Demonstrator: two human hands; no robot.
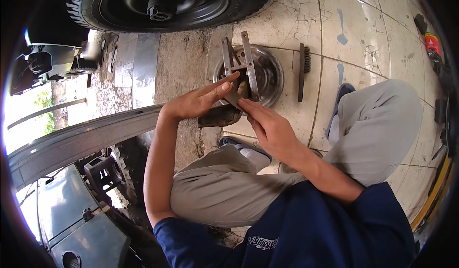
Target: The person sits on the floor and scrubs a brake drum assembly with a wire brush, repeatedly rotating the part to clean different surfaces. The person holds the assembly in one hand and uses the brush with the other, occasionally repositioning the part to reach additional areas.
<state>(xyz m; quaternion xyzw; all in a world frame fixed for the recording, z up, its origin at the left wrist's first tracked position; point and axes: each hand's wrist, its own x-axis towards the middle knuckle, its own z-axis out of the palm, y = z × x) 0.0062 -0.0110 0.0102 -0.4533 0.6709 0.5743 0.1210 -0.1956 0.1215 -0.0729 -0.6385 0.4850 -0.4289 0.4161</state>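
Observation:
A metal bracket point(251, 74) with two long drilled arms stands over a shiny round metal basin point(275, 72). At its near end are a flat grey-brown plate point(233, 98) and a dark, worn curved piece point(215, 117). My left hand point(198, 100) lies along the plate's left side, fingers stretched out and thumb raised. From the right, my right hand point(272, 127) reaches in with straight fingers, its fingertips touching the plate's edge and its thumb apart. The undersides of both hands are hidden. A wire brush point(303, 72) lies on the tiles right of the basin.
A large tyre and wheel point(167, 5) stand beyond the basin. A grey metal beam point(86, 134) runs in at left, above a dark green vehicle panel point(91, 239). My knees flank the work area. A red-and-yellow can point(432, 45) lies far right on the cracked tile floor point(354, 33).

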